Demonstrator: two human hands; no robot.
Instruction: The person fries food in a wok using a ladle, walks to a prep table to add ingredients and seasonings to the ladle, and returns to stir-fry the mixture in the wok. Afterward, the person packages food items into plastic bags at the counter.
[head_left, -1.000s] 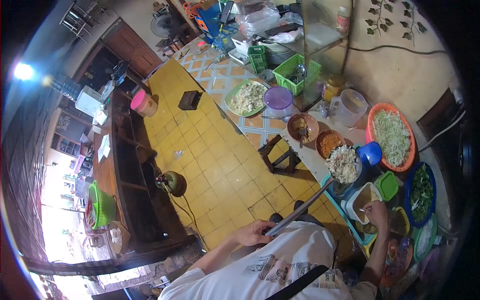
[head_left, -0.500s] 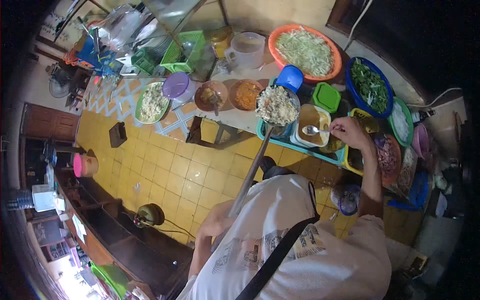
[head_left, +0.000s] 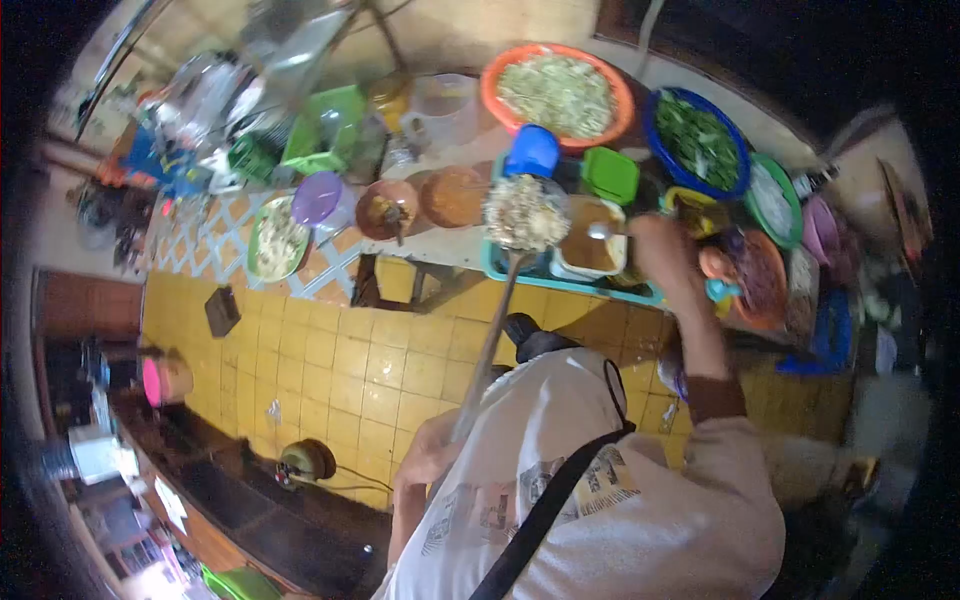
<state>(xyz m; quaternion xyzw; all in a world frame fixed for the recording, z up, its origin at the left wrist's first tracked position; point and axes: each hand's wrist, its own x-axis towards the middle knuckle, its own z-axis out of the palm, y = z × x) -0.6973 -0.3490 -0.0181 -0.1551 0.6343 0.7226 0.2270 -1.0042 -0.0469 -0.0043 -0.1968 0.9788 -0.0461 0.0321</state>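
Two hands show in the head view, its centre being the clock's. Between 6 and 7 o'clock, the left hand [head_left: 425,455] has its grip wrapped round the handle of a long ladle [head_left: 497,322]. The ladle's head points toward 1 o'clock, heaped with pale food [head_left: 527,213]. Near half past 2, the right hand [head_left: 665,250] has its grip pinched on a spoon [head_left: 600,231], though blur hides the exact finger placement. The spoon's bowl is over a white tub [head_left: 590,273] of brown liquid, at 2 o'clock and just beside the ladle's head. A green lid [head_left: 610,175] lies near half past 1. On the counter [head_left: 440,245], an orange basin [head_left: 625,105] of shredded greens sits between 12 and 1 o'clock, a blue basin [head_left: 720,192] of leaves just before 2, and a purple lid [head_left: 317,197] at 10.
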